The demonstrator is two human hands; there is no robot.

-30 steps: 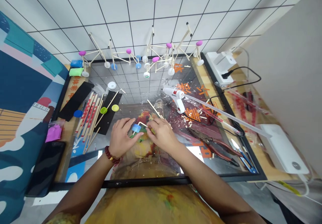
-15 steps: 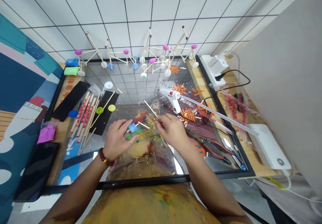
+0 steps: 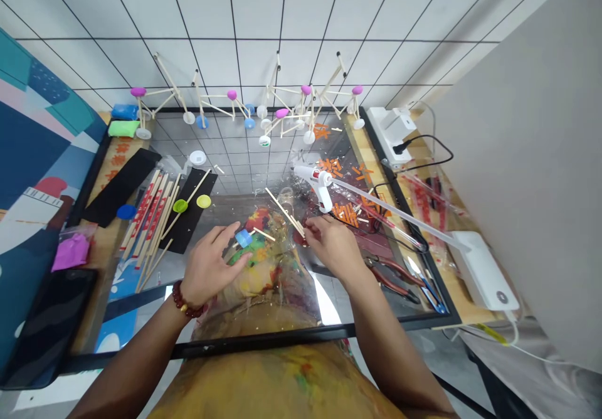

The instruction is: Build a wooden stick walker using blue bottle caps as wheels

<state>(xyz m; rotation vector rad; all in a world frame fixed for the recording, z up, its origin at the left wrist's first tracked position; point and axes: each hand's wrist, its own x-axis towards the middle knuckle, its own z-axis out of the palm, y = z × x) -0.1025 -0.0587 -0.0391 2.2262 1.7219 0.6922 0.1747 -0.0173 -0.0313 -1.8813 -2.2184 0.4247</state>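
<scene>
My left hand [image 3: 211,262] rests over the glass tabletop with its thumb and fingers apart, holding nothing. Between its fingertips, on the glass, is a blue cap-like piece [image 3: 243,238] with a thin stick [image 3: 264,234] beside it. My right hand [image 3: 329,240] is by a few short pale sticks [image 3: 285,212]; its fingers are curled near their lower end, and whether they grip one is hidden. Just above my right hand lies a white glue gun [image 3: 314,184] with a long clear glue stick in its back.
Stick models [image 3: 281,113] with pink balls line the back edge. At left are wooden sticks [image 3: 155,218], black strips [image 3: 123,187], pink clay [image 3: 71,251] and a phone [image 3: 51,325]. Pliers [image 3: 392,275], a power strip [image 3: 388,137] and a white box [image 3: 484,271] are at right.
My right hand has shifted slightly right, and more of the short sticks now show beside its fingertips. My left hand stays open by the blue piece. The whole view has shifted a little.
</scene>
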